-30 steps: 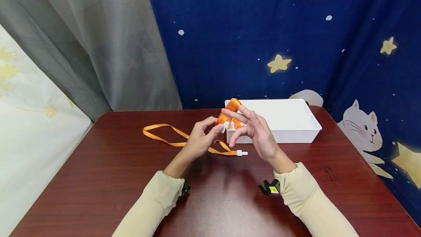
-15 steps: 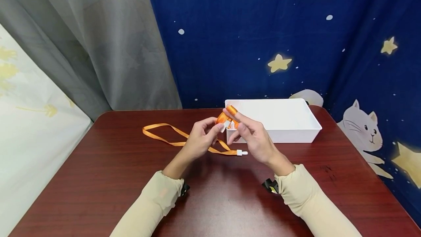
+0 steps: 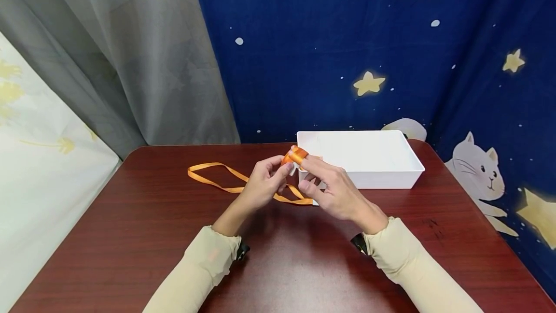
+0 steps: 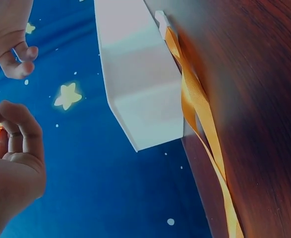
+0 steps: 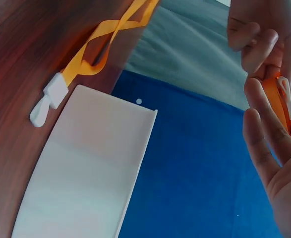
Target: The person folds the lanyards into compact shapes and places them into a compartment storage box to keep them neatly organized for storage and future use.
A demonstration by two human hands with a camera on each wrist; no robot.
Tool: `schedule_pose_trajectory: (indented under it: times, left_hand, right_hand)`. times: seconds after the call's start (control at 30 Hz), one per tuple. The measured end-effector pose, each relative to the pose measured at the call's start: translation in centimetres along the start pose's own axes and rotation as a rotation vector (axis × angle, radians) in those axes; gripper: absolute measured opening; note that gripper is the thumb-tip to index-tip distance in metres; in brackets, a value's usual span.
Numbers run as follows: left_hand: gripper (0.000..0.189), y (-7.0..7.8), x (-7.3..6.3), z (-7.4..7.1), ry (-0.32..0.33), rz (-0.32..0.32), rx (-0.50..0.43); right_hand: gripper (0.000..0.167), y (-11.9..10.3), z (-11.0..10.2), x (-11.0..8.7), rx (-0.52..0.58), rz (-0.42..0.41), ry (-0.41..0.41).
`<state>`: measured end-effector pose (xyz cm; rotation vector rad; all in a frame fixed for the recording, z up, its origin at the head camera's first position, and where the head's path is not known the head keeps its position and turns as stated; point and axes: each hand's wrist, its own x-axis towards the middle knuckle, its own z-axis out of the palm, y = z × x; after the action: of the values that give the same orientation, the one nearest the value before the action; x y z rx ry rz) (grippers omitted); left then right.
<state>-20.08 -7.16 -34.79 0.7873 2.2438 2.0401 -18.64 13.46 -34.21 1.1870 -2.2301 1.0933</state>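
Observation:
My left hand pinches a coiled orange lanyard and its white end piece between thumb and fingers. On the right, my right hand reaches across to it. Its fingers are fairly straight, with a band of the ribbon lying across them, while the thumb stands apart below. In the right wrist view the wound ribbon shows between both hands. A second orange lanyard lies loose on the table under my left hand; its white clip is bare in the right wrist view.
A white rectangular box with low walls stands at the back right of the dark red wooden table, just behind the hands. Beyond the table's far edge hang a grey curtain and a blue star-printed curtain.
My right hand has turned over and its fingers have swung down and left, bringing the ribbon lower against the coil. My left hand has stayed almost in place; the loose lanyard has not moved.

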Motion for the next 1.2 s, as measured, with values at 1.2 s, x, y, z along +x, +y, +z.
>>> schedule_pose_trajectory:
  times: [1.2]
  left_hand:
    - [0.034, -1.1, -0.5, -2.3, -0.228, -0.11, -0.199]
  right_hand:
    - [0.042, -0.5, -1.1, -0.2, -0.383, -0.206, -0.233]
